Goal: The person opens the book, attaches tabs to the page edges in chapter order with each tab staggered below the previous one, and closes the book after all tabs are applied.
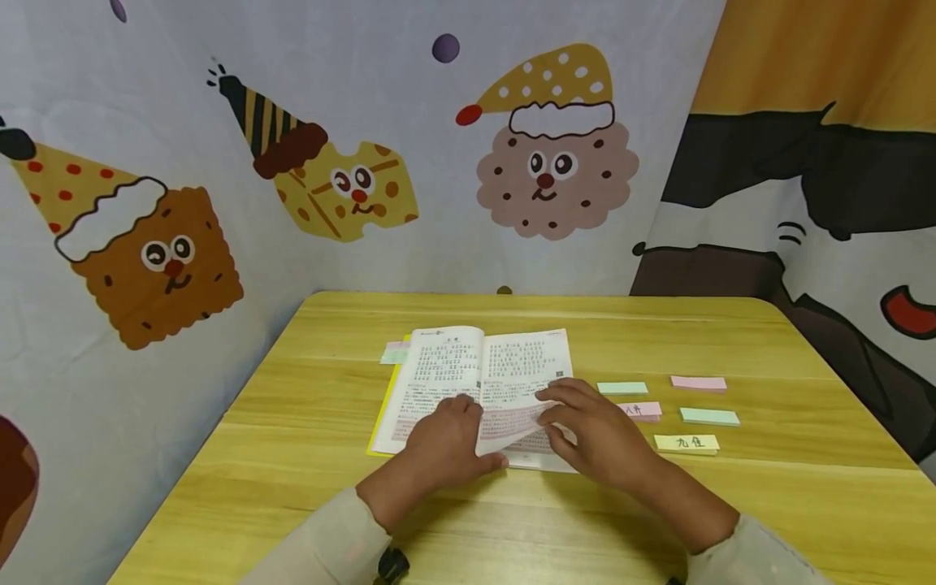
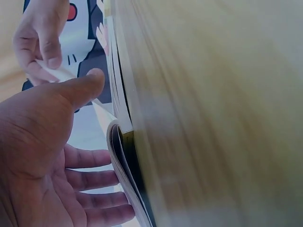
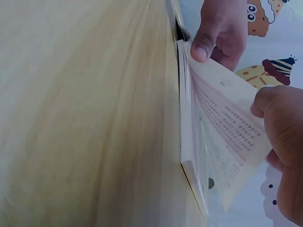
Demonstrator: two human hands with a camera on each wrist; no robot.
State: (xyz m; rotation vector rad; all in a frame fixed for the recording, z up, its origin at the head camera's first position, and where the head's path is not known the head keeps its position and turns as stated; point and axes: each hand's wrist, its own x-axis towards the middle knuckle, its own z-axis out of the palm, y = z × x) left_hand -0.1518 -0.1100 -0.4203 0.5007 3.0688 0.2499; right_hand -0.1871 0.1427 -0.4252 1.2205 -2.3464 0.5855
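An open book [image 1: 446, 370] with printed pages and a yellow cover edge lies on the table. My left hand [image 1: 448, 439] rests on its left page beside the spine, fingers extended. In the left wrist view, the left thumb [image 2: 90, 85] stands out near the lifted page. At the right, my right hand [image 1: 595, 431] pinches the outer edge of a single page [image 3: 227, 113], which rises at a slant off the right-hand stack. Pink and green sticky notes [image 1: 396, 353] stick out past the book's left edge.
To the right of the book lie small sticky-note pads: green [image 1: 622, 389], pink [image 1: 699, 383], a second green [image 1: 710, 417], a pink one with handwriting [image 1: 645, 411] and a yellow one with handwriting [image 1: 687, 443]. Behind the wooden table [image 1: 336, 317] hangs a cartoon-printed cloth [image 1: 424, 268].
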